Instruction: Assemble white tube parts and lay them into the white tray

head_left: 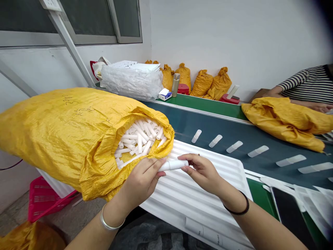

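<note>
Between both hands I hold a white plastic tube (173, 165) level above a ribbed white tray (182, 201). My left hand (142, 177) grips its left end, fingers closed round it. The fingertips of my right hand (201, 173) pinch the right end. Just beyond my left hand gapes a big yellow woven sack (78, 135), lying on its side, with many loose white tubes (140, 137) showing in its mouth. Past the tray, several white tubes (215, 141) lie spaced in a row on a dark conveyor belt (187, 119).
A phone (291, 215) and paper sheets (314, 208) lie at the right. Behind the belt are a plastic-wrapped stack (131, 80), a bottle (175, 85) and tied yellow sacks (201, 83). A person in a striped sleeve (296, 81) is by another yellow sack (288, 119). A pink basket (47, 199) stands lower left.
</note>
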Demonstrator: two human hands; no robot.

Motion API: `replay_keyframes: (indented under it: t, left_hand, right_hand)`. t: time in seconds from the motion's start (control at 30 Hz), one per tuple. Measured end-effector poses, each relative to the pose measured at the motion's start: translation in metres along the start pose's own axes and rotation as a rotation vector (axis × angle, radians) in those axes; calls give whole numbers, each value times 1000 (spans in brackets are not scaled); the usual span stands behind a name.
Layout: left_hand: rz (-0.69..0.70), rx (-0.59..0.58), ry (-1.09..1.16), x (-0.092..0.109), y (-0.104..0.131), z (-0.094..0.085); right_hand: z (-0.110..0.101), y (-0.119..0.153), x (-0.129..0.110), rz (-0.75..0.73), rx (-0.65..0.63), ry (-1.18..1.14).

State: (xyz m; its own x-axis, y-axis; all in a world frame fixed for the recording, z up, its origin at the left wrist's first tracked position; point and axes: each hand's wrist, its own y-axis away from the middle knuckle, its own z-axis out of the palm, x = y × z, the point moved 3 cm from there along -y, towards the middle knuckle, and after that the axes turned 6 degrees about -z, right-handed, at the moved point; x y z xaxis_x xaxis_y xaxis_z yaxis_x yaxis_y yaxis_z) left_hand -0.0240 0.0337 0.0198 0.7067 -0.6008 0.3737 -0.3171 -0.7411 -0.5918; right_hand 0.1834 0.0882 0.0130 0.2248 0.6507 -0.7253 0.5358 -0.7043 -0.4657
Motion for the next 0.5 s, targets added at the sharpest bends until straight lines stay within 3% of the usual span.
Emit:
replay_keyframes:
  t: [0.13, 0.37, 0.43, 0.5]
  left_hand:
    - [22, 22, -30, 1, 1, 0]
    - [119, 53, -115, 6, 2, -2]
    - [143, 43, -131, 6, 1, -2]
    - [149, 42, -150, 6, 0, -1]
  right_hand:
    - [0, 0, 0, 89, -6, -93]
    - [12, 1, 2, 370, -46, -473]
    - [13, 0, 1, 396, -67, -495]
    - [9, -2, -1, 330, -67, -399]
